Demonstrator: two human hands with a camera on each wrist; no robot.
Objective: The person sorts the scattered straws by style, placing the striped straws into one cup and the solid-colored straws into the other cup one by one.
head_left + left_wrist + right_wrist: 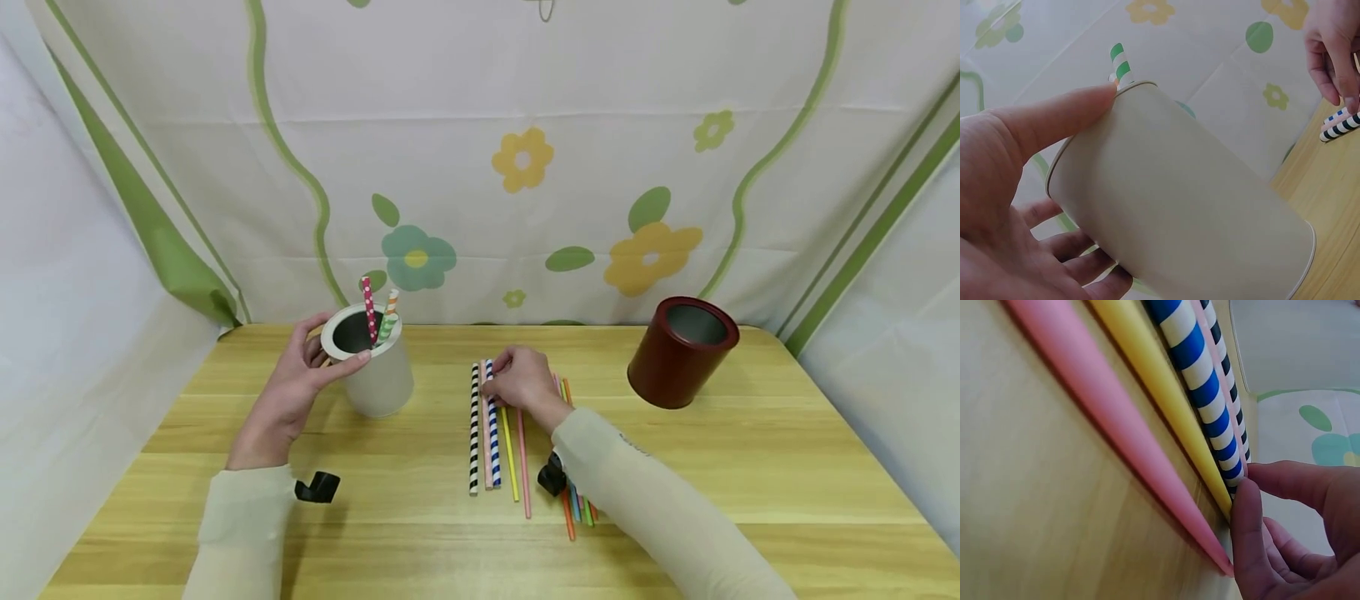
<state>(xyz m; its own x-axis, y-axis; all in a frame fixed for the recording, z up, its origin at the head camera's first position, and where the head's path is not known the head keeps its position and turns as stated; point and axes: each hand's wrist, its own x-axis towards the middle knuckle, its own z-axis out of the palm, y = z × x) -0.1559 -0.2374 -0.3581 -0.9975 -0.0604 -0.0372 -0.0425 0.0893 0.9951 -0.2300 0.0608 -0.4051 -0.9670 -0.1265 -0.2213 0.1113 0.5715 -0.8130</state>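
Observation:
My left hand point(288, 383) holds a white can point(378, 383) by its upper part, thumb on the rim and fingers around the far side. Standing in the can are a red polka-dot paper straw point(369, 308), a green-striped straw point(1121, 64) and an orange-striped straw point(392, 301). At the upper ends of the straws on the table, my right hand point(522, 382) pinches a blue-and-white striped straw point(495, 454) between thumb and finger. Close beside it lie a pale pink straw point(486, 450) and a black-and-white striped straw point(473, 442).
To the right lie a yellow straw point(511, 458), a pink straw point(523, 467) and several coloured straws point(576, 504), partly under the right sleeve. A dark red can point(667, 362) stands at the back right. Behind the wooden table point(405, 517) hangs a flowered cloth point(465, 167).

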